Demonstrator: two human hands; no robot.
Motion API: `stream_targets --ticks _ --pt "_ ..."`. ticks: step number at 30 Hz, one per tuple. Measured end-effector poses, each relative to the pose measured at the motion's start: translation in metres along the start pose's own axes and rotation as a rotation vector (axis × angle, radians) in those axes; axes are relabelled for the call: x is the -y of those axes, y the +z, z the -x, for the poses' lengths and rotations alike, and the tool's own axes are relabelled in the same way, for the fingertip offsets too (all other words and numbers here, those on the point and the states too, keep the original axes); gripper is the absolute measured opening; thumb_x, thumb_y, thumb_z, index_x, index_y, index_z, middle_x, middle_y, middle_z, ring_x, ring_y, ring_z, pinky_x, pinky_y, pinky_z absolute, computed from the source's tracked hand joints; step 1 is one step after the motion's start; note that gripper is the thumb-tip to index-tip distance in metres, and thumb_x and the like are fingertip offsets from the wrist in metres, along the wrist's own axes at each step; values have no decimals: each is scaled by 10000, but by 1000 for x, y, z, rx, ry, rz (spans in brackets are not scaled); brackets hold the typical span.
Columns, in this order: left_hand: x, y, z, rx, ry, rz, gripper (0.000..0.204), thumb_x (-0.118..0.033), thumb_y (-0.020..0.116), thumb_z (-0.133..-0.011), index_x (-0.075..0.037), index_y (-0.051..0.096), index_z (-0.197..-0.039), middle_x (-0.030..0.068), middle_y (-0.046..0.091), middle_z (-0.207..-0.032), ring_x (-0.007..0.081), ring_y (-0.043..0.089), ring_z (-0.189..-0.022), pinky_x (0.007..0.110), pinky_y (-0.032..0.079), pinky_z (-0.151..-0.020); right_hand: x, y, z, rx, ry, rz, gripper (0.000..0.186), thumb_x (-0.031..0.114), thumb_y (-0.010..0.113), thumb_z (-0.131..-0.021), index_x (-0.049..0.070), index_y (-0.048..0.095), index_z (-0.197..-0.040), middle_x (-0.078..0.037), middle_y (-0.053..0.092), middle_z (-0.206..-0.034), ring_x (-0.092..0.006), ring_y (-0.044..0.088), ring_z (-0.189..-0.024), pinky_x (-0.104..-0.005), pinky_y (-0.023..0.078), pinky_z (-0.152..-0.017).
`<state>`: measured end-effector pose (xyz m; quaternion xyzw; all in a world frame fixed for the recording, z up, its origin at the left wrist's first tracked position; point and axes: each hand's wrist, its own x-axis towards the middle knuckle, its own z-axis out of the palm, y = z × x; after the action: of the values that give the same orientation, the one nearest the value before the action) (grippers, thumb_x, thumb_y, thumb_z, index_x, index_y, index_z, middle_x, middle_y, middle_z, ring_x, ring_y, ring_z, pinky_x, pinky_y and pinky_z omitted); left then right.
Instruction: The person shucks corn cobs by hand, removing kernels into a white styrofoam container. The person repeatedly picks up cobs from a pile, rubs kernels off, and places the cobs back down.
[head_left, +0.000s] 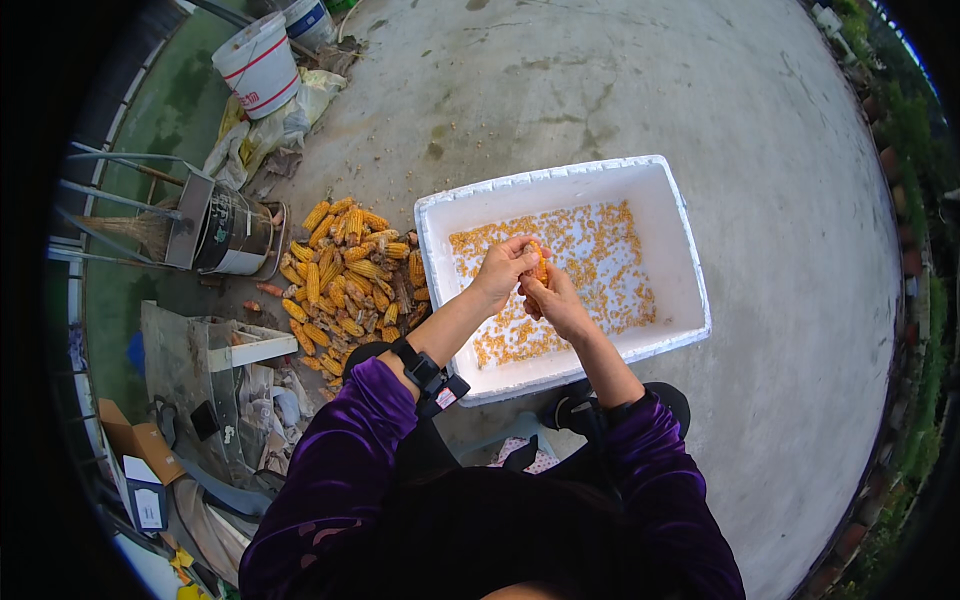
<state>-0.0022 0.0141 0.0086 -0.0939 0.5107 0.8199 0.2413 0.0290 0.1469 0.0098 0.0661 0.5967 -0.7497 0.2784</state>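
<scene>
Over a white foam box (683,240) both my hands meet around one corn cob (541,266). My left hand (503,268) grips the cob's upper end, its fingers closed. Just below, my right hand (557,302) is wrapped round the lower part of the same cob. Loose yellow corn kernels (610,270) lie scattered over the floor of the box. To the left of the box is a heap of dried corn cobs (345,275), some touching its wall.
A white bucket with red stripes (257,66) stands at the far left on plastic sacks (290,122). Nearer are a dark bucket (233,230), scrap panels and rags (285,395), and an open cardboard box (140,437). Concrete floor (790,300) stretches right of the foam box.
</scene>
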Motion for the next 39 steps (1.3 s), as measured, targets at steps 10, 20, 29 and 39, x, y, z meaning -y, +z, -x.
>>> stream_targets --ticks 10,20,29,39 --pt "-4 0 2 -65 -21 12 231 -101 537 -913 -17 537 -1128 118 625 -1071 110 590 -777 259 507 -721 16 5 7 27 21 -147 154 148 541 -889 18 485 -950 -27 559 -738 -88 518 -540 -230 408 -445" --pt "11 -3 -4 -61 22 -199 202 -41 521 -910 -11 549 -1108 89 651 -982 105 596 -772 249 504 -727 -35 -8 -19 -226 -324 544 193 188 557 -873 18 496 -943 -23 566 -748 -108 540 -589 -265 429 -485" --pt "13 -7 -3 -126 105 -277 198 -14 556 -883 13 577 -1078 78 655 -876 112 611 -737 246 500 -678 -3 -11 -5 20 -54 300 233 206 552 -888 -3 492 -969 -56 576 -782 -134 552 -615 -288 457 -536" --pt "-4 -10 -6 -238 115 -234 139 -120 666 -846 -30 619 -939 8 654 -758 55 570 -635 201 413 -526 9 -4 4 -158 -385 625 386 208 633 -837 -29 479 -1099 -234 628 -833 -368 629 -767 -402 487 -661"
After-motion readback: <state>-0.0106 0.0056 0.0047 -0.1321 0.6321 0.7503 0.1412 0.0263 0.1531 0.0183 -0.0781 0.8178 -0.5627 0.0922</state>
